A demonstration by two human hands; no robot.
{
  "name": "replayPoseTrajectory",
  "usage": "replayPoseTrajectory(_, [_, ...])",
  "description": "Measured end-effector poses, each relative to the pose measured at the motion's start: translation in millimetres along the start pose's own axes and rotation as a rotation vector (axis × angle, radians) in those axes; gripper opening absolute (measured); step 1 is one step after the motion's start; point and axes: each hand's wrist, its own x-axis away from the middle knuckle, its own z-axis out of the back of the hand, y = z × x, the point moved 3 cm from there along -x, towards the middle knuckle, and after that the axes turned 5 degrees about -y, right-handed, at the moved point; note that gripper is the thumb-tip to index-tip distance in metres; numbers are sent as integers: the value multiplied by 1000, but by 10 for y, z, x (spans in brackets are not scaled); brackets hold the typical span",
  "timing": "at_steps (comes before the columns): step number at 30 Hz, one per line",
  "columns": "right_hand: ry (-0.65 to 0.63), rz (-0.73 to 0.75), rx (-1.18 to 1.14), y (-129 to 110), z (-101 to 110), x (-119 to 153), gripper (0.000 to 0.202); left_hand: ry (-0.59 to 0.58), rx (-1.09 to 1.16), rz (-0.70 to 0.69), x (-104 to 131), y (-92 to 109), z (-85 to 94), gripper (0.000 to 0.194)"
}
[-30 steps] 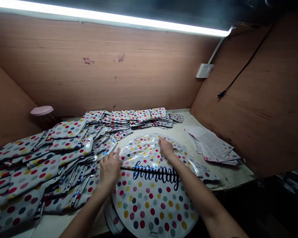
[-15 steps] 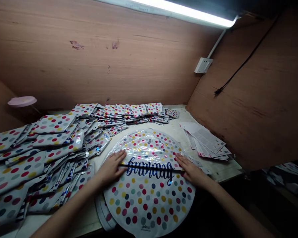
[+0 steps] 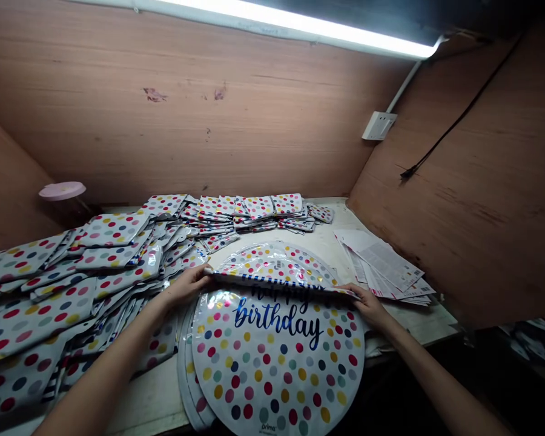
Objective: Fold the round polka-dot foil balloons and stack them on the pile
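Note:
Several flat, round foil balloons with coloured dots (image 3: 277,369) lie stacked in front of me, the front one lettered "happy birthday" in dark blue. Across the stack's upper half runs the folded edge of a foil balloon (image 3: 277,282), lifted a little from the balloon below. My left hand (image 3: 191,283) is closed on the left end of this edge, thumb on top. The right end is pinched by my right hand (image 3: 369,306). Dotted foil (image 3: 272,254) also shows behind the fold.
Piles of folded dotted balloons (image 3: 113,230) cover the table's left side and run along the back wall. Printed papers (image 3: 386,263) lie at the right. A pink-lidded cup (image 3: 63,191) stands back left. A black cable (image 3: 463,112) hangs on the right wall.
My hands lay flat on the balloon at both ends of the fold. Now they grip the folded edge, raised and moved away from me, and the "birthday" lettering below is uncovered.

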Motion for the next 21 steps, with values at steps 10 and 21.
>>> replayPoseTrajectory(10, [306, -355, 496, -94, -84, -578, 33, 268, -282, 331, -553, 78, -122, 37])
replayPoseTrajectory(21, [283, -622, 665, -183, -87, -1141, 26, 200, -627, 52, -920, 1159, -774, 48])
